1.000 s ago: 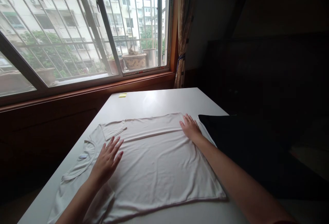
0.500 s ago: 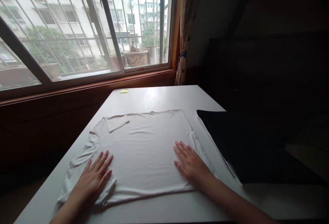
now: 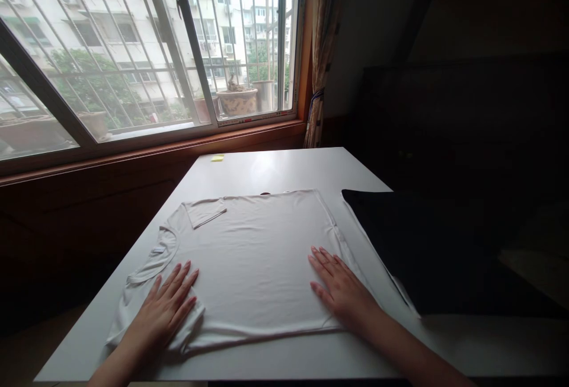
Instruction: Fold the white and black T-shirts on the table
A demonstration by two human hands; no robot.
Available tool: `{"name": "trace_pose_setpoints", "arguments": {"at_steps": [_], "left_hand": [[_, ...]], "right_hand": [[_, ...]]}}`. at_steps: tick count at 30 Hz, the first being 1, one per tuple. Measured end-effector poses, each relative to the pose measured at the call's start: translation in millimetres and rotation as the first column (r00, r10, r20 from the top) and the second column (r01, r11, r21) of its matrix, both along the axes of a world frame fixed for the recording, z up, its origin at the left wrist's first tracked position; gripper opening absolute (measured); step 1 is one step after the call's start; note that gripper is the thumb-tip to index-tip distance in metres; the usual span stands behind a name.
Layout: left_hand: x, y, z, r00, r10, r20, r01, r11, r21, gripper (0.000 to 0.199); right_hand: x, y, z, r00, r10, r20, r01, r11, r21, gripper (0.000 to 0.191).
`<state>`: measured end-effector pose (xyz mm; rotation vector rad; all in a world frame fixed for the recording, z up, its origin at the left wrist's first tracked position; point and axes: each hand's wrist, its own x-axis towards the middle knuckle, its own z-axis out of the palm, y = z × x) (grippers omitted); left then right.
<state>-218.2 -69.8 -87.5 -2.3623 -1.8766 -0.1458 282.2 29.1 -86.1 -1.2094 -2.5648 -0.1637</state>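
A white short-sleeved T-shirt [image 3: 258, 256] lies spread on the white table [image 3: 302, 168], its neckline to the left and its hem to the right. My left hand [image 3: 166, 307] rests flat on the shirt near the neckline and the near sleeve, fingers spread. Toward the hem, my right hand [image 3: 340, 286] lies flat on the fabric with its fingers stretched out. The far sleeve lies folded inward over the shirt's body. Part of the near sleeve is hidden under my left hand and is rumpled.
To the right, a dark cloth or sheet [image 3: 427, 250] with a pale edge lies on the table. A yellow sticky note [image 3: 217, 157] is at the far left corner. Behind the table are a barred window [image 3: 133, 49] and a tied curtain [image 3: 317, 90]. The right side is very dark.
My right hand has slid slightly to the right over the shirt, toward the hem. My left hand keeps its place on the fabric; the whole view has shifted a little.
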Motion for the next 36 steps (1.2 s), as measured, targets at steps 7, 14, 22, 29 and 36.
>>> {"name": "trace_pose_setpoints", "arguments": {"at_steps": [7, 14, 22, 29, 36], "left_hand": [[-6, 3, 2.1, 1.000, -0.026, -0.006, 0.026, 0.999, 0.023, 0.061], [1, 35, 29.6, 0.997, -0.079, -0.011, 0.080, 0.993, 0.091, 0.054], [89, 123, 40.5, 0.996, -0.085, 0.015, 0.085, 0.996, 0.012, 0.064], [143, 184, 40.2, 0.997, 0.026, 0.071, -0.019, 0.996, -0.089, 0.066], [134, 181, 25.2, 0.992, 0.033, 0.124, -0.016, 0.990, -0.137, 0.068]], "right_hand": [[26, -4, -14.1, 0.986, -0.161, -0.040, 0.163, 0.986, 0.045, 0.057], [30, 3, -16.2, 0.959, -0.282, -0.028, 0.284, 0.956, 0.069, 0.063], [-57, 59, 19.1, 0.979, -0.202, 0.019, 0.203, 0.970, -0.134, 0.064], [-126, 111, 23.5, 0.990, -0.141, 0.014, 0.139, 0.943, -0.303, 0.068], [-68, 131, 7.3, 0.969, -0.248, 0.008, 0.243, 0.937, -0.250, 0.067]]}}
